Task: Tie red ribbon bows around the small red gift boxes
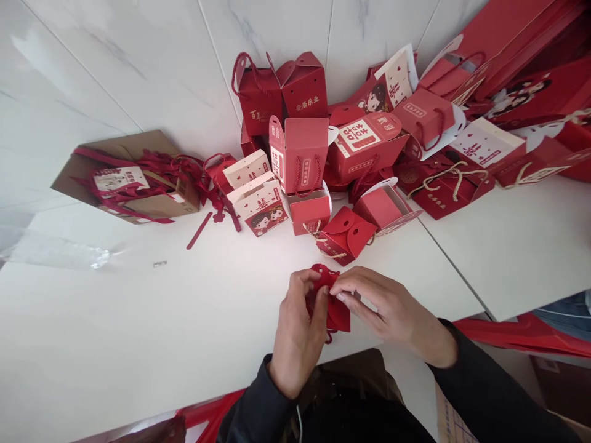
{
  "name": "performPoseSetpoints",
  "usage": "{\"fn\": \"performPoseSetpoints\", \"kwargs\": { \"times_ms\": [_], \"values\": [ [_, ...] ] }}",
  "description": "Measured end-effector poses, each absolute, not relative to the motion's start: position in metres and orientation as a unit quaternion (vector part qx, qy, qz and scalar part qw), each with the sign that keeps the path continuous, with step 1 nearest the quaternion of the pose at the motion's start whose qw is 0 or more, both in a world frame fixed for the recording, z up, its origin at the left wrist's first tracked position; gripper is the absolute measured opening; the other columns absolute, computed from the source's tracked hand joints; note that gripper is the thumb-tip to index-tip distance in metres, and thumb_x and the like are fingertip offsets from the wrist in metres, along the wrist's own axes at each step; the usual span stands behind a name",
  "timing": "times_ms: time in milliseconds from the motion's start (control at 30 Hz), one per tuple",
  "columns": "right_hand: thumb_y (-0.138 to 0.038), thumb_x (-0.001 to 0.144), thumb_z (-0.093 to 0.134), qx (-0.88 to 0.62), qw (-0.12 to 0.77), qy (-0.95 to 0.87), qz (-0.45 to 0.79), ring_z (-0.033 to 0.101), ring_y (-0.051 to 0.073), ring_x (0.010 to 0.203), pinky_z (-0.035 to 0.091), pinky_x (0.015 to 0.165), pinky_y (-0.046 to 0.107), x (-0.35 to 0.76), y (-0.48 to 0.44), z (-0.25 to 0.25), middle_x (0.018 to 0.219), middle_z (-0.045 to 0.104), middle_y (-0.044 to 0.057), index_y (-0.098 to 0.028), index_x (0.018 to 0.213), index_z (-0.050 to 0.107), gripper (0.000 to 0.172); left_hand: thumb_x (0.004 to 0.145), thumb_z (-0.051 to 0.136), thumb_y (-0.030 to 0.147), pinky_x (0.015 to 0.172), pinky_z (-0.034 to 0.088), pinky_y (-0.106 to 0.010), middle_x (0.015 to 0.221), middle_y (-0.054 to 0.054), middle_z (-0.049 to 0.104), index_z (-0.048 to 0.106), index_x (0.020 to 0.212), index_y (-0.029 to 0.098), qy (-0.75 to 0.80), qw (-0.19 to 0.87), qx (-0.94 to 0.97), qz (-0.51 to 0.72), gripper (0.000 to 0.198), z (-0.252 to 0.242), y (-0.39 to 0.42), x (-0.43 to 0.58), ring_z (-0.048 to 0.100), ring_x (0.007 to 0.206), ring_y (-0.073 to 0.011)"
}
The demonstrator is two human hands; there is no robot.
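Note:
A small red gift box [339, 317] is between my hands near the table's front edge. My left hand [298, 329] grips it from the left, with the thumb pressed on its face and the fingers bent over its top flap. At the upper right of this box, my right hand [392, 307] has its thumb and fingertips pinched together; what sits between them is too small to tell. A piece of red cord [329, 336] shows under the box. Just beyond my hands stands another red box [349, 234] with beige rope handles.
Several red and white gift boxes [305, 154] crowd along the tiled wall. At the left, an open cardboard carton [69, 178] holds red ribbons and a card. A red strip [199, 231] and clear plastic [60, 252] lie on the white table [184, 332]. A seam crosses the table at right.

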State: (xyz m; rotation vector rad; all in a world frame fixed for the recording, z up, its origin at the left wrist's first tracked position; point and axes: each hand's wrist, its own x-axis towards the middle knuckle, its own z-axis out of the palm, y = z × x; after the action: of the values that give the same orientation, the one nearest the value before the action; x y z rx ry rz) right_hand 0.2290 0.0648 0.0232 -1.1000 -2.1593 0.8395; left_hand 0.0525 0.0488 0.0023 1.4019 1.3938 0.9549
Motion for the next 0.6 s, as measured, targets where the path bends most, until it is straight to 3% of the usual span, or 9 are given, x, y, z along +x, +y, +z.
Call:
{"fn": "performPoseSetpoints", "kwargs": {
  "times_ms": [167, 333, 400, 467, 533, 600],
  "values": [
    [-0.017, 0.105, 0.047, -0.415, 0.298, -0.785, 0.349, 0.066, 0.019, 0.089, 0.053, 0.080, 0.032, 0.227, 0.072, 0.022, 0.099, 0.068, 0.004, -0.025, 0.107, 0.060, 0.015, 0.098, 0.047, 0.019, 0.069, 0.047, -0.027, 0.091, -0.002, 0.065, 0.049, 0.106, 0.023, 0.523, 0.462, 0.616, 0.365, 0.009, 0.002, 0.050, 0.048, 0.061, 0.075, -0.0147],
    [-0.015, 0.103, 0.053, -0.396, 0.309, -0.790, 0.352, 0.067, 0.017, 0.092, 0.053, 0.082, 0.030, 0.228, 0.077, 0.022, 0.099, 0.068, 0.004, -0.024, 0.105, 0.063, 0.014, 0.094, 0.057, 0.020, 0.076, 0.049, -0.032, 0.087, -0.001, 0.067, 0.044, 0.126, 0.022, 0.509, 0.487, 0.627, 0.331, 0.034, 0.004, 0.051, 0.047, 0.063, 0.081, -0.0189],
    [-0.014, 0.102, 0.054, -0.384, 0.320, -0.794, 0.345, 0.066, 0.017, 0.096, 0.054, 0.085, 0.029, 0.229, 0.078, 0.021, 0.101, 0.067, 0.005, -0.024, 0.104, 0.066, 0.016, 0.094, 0.058, 0.021, 0.077, 0.047, -0.034, 0.084, -0.001, 0.068, 0.057, 0.116, 0.023, 0.525, 0.455, 0.650, 0.308, 0.022, 0.005, 0.052, 0.048, 0.061, 0.080, -0.0198],
    [-0.017, 0.102, 0.054, -0.388, 0.327, -0.790, 0.344, 0.066, 0.019, 0.102, 0.054, 0.091, 0.031, 0.231, 0.078, 0.020, 0.105, 0.066, 0.006, -0.025, 0.105, 0.069, 0.017, 0.095, 0.058, 0.024, 0.075, 0.045, -0.033, 0.074, 0.001, 0.065, 0.065, 0.093, 0.023, 0.540, 0.424, 0.664, 0.298, 0.007, 0.006, 0.054, 0.049, 0.056, 0.070, -0.0176],
    [-0.021, 0.103, 0.053, -0.412, 0.320, -0.773, 0.361, 0.064, 0.022, 0.113, 0.052, 0.098, 0.035, 0.233, 0.078, 0.019, 0.117, 0.066, 0.008, -0.026, 0.114, 0.069, 0.020, 0.097, 0.057, 0.027, 0.074, 0.043, -0.033, 0.066, 0.003, 0.063, 0.066, 0.082, 0.023, 0.548, 0.420, 0.655, 0.305, 0.018, 0.008, 0.055, 0.050, 0.051, 0.062, -0.0150],
    [-0.027, 0.104, 0.052, -0.444, 0.299, -0.749, 0.391, 0.062, 0.025, 0.119, 0.052, 0.101, 0.039, 0.233, 0.076, 0.019, 0.127, 0.065, 0.008, -0.028, 0.127, 0.064, 0.026, 0.100, 0.055, 0.030, 0.074, 0.044, -0.033, 0.071, 0.002, 0.067, 0.069, 0.088, 0.023, 0.549, 0.443, 0.632, 0.320, 0.019, 0.009, 0.055, 0.050, 0.055, 0.063, -0.0145]
  ]
}}
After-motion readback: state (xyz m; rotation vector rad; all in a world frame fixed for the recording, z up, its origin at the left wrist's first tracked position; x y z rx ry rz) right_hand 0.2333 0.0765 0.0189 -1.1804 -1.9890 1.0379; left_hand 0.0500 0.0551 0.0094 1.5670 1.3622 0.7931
